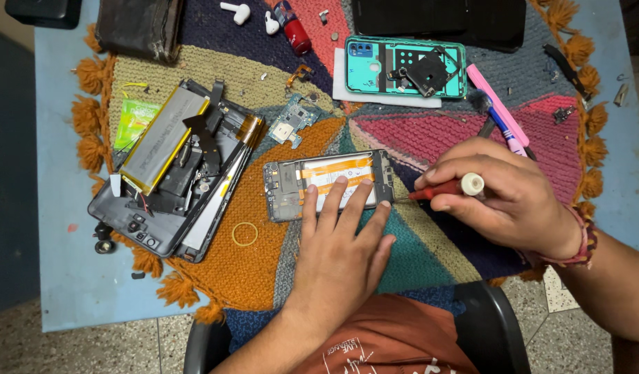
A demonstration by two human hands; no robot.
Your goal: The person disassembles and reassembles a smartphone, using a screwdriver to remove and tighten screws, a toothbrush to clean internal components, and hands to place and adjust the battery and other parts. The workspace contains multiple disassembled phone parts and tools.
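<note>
Left hand (pixel 337 246): flat, fingers spread, pressing down on the opened phone (pixel 326 184) at mid-mat; holds nothing.
Right hand (pixel 503 197): grip closed around a red screwdriver (pixel 448 188), tip at the phone's right edge.
Room: bare mat (pixel 430 131) just above the phone.
Around: dismantled tablet (pixel 174 170) close on the left, teal phone case (pixel 405 67) above, pink pen (pixel 497 105) near the right hand, yellow ring (pixel 244 234) below-left.
Desk (pixel 77 277): blue.

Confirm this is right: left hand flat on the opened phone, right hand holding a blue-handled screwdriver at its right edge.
Not quite. In the head view the screwdriver in the right hand has a red handle, not blue. The left hand does press flat on the opened phone.
</note>
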